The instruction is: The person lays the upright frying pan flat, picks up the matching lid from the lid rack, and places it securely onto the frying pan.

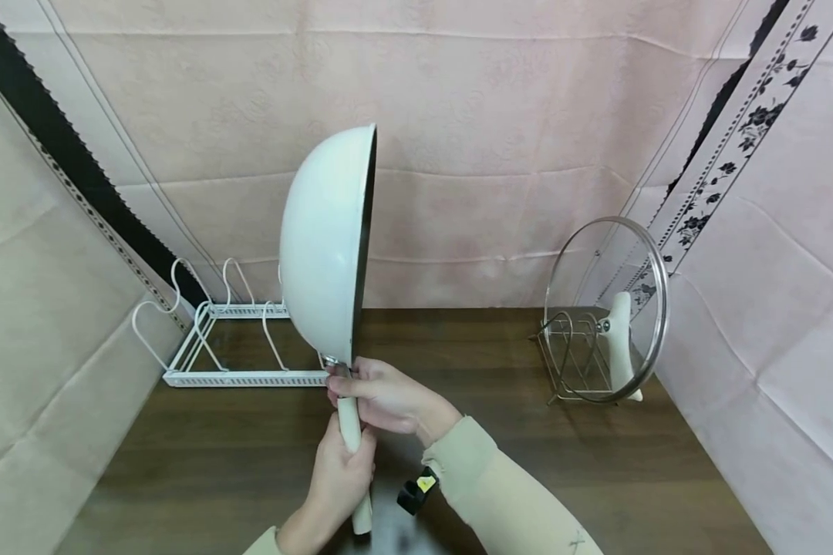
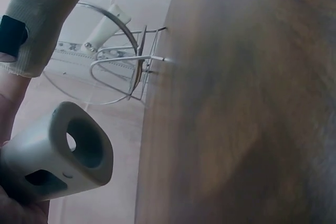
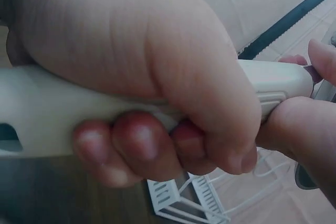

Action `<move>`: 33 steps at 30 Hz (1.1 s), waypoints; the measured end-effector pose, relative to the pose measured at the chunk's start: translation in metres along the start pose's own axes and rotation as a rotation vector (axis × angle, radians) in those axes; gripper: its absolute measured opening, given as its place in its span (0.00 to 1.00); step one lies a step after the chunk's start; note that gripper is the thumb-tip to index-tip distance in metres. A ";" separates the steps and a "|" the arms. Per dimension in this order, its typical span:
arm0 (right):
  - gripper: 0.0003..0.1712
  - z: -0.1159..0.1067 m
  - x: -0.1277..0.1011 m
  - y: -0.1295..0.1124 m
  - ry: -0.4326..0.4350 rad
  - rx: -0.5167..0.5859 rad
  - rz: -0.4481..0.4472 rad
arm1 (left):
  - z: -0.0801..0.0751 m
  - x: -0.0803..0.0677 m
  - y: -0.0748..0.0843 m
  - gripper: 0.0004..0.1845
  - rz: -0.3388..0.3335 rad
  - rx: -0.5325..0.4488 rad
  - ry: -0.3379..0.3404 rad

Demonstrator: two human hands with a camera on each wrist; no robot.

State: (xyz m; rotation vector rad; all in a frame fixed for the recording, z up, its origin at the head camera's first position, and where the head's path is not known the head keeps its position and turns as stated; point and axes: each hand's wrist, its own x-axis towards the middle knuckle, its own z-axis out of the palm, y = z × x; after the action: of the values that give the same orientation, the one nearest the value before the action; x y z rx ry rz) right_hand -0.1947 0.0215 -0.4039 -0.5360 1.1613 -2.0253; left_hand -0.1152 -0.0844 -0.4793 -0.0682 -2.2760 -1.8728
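Observation:
A white wok (image 1: pixel 322 239) with a dark inside is held on its side edge, bowl upward and its opening facing right. My left hand (image 1: pixel 343 466) grips the lower half of its off-white handle (image 1: pixel 349 424), fingers wrapped round it in the right wrist view. Higher up, my right hand (image 1: pixel 396 397) holds the handle with thumb and fingers beside the metal joint under the bowl. The hollow handle end (image 2: pixel 52 150), with its hanging hole, sticks out below the left hand in the left wrist view.
A white metal rack (image 1: pixel 250 378) with looped wires stands at the back left, partly behind the wok. To the right, a glass lid (image 1: pixel 658 308) with a white handle stands upright in a wire stand (image 1: pixel 551 362). Pale cloth walls (image 1: pixel 493 154) enclose the brown wooden tabletop (image 1: pixel 493 370).

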 end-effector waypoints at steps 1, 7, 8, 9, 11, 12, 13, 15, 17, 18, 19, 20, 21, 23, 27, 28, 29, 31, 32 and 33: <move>0.08 -0.001 -0.001 0.001 0.007 0.006 0.003 | 0.001 0.000 -0.001 0.08 -0.007 -0.006 -0.008; 0.07 -0.011 -0.010 0.007 0.067 0.020 0.010 | 0.008 -0.004 -0.006 0.08 -0.043 -0.027 -0.060; 0.06 -0.013 -0.011 0.009 0.076 0.021 0.012 | 0.010 -0.004 -0.006 0.08 -0.049 -0.033 -0.074; 0.06 -0.016 -0.013 0.010 0.087 0.025 0.014 | 0.011 -0.004 -0.008 0.08 -0.055 -0.038 -0.087; 0.05 -0.021 -0.016 0.012 0.105 0.030 0.018 | 0.014 -0.005 -0.010 0.09 -0.068 -0.050 -0.114; 0.06 -0.023 -0.018 0.013 0.115 0.035 0.021 | 0.015 -0.006 -0.011 0.09 -0.076 -0.056 -0.130; 0.06 -0.026 -0.019 0.014 0.123 0.041 0.024 | 0.017 -0.006 -0.013 0.08 -0.085 -0.065 -0.145; 0.07 -0.029 -0.023 0.015 0.139 0.049 0.027 | 0.019 -0.007 -0.016 0.08 -0.098 -0.076 -0.169; 0.06 -0.033 -0.026 0.017 0.150 0.060 0.028 | 0.022 -0.008 -0.019 0.07 -0.113 -0.091 -0.191; 0.07 -0.034 -0.026 0.018 0.155 0.067 0.025 | 0.022 -0.008 -0.020 0.07 -0.118 -0.104 -0.201; 0.07 -0.035 -0.027 0.019 0.161 0.076 0.018 | 0.023 -0.008 -0.021 0.07 -0.122 -0.111 -0.207; 0.07 -0.035 -0.027 0.020 0.168 0.085 0.008 | 0.023 -0.008 -0.021 0.07 -0.121 -0.114 -0.213; 0.07 -0.036 -0.027 0.021 0.176 0.103 -0.001 | 0.024 -0.008 -0.021 0.07 -0.120 -0.116 -0.220; 0.10 -0.036 -0.027 0.022 0.192 0.137 -0.026 | 0.024 -0.008 -0.021 0.07 -0.114 -0.116 -0.235; 0.16 -0.037 -0.026 0.026 0.223 0.201 -0.061 | 0.023 -0.008 -0.020 0.08 -0.113 -0.115 -0.269; 0.16 -0.037 -0.026 0.026 0.232 0.207 -0.066 | 0.023 -0.008 -0.019 0.08 -0.114 -0.118 -0.277; 0.16 -0.037 -0.026 0.027 0.243 0.212 -0.066 | 0.023 -0.009 -0.019 0.08 -0.118 -0.125 -0.287; 0.15 -0.037 -0.027 0.027 0.267 0.202 -0.073 | 0.023 -0.009 -0.020 0.08 -0.119 -0.137 -0.302; 0.13 -0.037 -0.028 0.027 0.280 0.201 -0.072 | 0.023 -0.009 -0.020 0.08 -0.119 -0.140 -0.310; 0.11 -0.037 -0.028 0.028 0.292 0.202 -0.068 | 0.023 -0.009 -0.020 0.08 -0.120 -0.148 -0.320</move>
State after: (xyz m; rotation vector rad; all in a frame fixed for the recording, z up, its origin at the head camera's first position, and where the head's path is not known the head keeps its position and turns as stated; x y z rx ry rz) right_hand -0.1905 0.0549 -0.4466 -0.1853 1.0974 -2.3033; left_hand -0.1126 -0.0655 -0.5042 -0.2772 -2.3819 -2.2318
